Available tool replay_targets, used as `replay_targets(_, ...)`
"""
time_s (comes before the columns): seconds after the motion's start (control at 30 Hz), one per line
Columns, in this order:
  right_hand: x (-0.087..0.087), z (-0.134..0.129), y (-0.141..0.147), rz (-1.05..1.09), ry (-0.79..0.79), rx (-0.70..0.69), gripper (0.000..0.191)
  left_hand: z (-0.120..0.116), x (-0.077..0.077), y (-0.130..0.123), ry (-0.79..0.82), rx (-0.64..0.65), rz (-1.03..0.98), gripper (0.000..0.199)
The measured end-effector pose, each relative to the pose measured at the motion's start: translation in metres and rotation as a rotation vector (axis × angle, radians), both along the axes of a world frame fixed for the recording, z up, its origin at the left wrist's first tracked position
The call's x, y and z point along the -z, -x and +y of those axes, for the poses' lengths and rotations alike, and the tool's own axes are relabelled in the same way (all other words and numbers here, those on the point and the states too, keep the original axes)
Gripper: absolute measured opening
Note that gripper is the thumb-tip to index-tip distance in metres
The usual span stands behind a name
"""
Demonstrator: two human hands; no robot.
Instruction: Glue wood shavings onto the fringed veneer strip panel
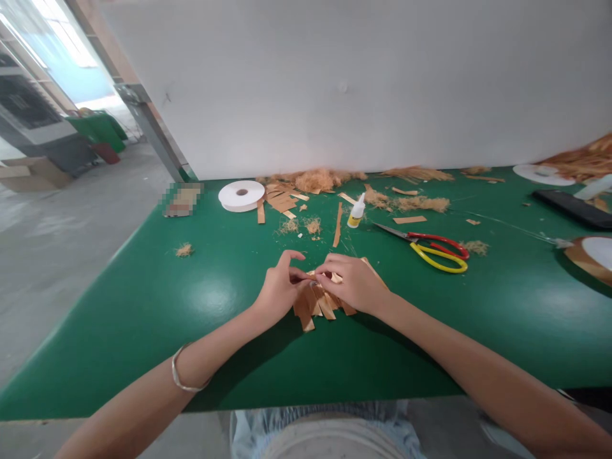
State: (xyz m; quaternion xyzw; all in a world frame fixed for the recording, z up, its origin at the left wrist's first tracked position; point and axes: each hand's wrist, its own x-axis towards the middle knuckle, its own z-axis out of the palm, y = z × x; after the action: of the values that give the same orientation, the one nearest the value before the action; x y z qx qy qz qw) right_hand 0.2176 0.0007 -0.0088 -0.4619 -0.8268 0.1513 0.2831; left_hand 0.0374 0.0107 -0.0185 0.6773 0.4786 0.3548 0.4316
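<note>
A bundle of tan strips (316, 305) fans out under both hands near the middle of the green table (191, 344). My left hand (283, 282) pinches its upper edge between thumb and fingers. Right beside it, my right hand (351, 280) has its fingers closed on the same bundle, their tips almost touching the left ones. The fingers hide the top of the bundle. Beyond the hands, a small glue bottle (356, 211) with a yellow label stands upright. To its right lie scissors (437, 249) with one red and one yellow handle.
At the back lie a white tape roll (241, 195), loose tan strips (281, 197) and a fibre heap (318, 180). A dark phone-like object (571, 208) and another roll (593, 255) lie at the right. The white wall (335, 83) rises behind the table.
</note>
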Motion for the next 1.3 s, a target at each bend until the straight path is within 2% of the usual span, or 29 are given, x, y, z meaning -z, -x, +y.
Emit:
replay_targets(0.2,0.001,0.008,-0.007,0.006,-0.021,0.058,0.022,0.001,0.003,0.000,-0.015,0.038,0.018,0.036)
replay_targets(0.4,-0.006,0.010,-0.010,0.270,0.156,0.063,0.022,0.003,0.005,0.002,-0.039,0.055,0.070,0.037)
replay_targets(0.53,-0.003,0.013,-0.013,0.457,0.311,0.064,0.025,0.003,0.005,0.003,-0.031,0.056,0.064,0.037)
replay_targets(0.6,0.000,0.016,-0.015,0.426,0.245,0.103,0.019,0.003,0.003,0.002,-0.025,0.052,0.069,0.037)
replay_targets(0.67,0.003,0.018,-0.017,0.306,0.070,0.130,0.007,0.002,0.002,0.001,-0.022,0.045,0.068,0.036)
replay_targets(0.77,0.006,0.018,-0.016,0.116,-0.104,0.031,0.017,0.003,0.003,0.000,-0.014,0.045,0.018,0.036)
replay_targets(0.9,0.005,0.013,-0.009,-0.012,-0.187,-0.107,0.015,0.004,0.008,0.001,-0.017,0.077,-0.064,0.037)
replay_targets(1.07,0.005,0.010,-0.005,-0.100,-0.265,-0.098,0.019,0.005,0.010,0.001,-0.040,0.104,-0.067,0.037)
replay_targets(1.3,0.007,0.013,-0.007,-0.113,-0.283,-0.114,0.020,0.004,0.007,0.001,-0.016,0.093,-0.039,0.037)
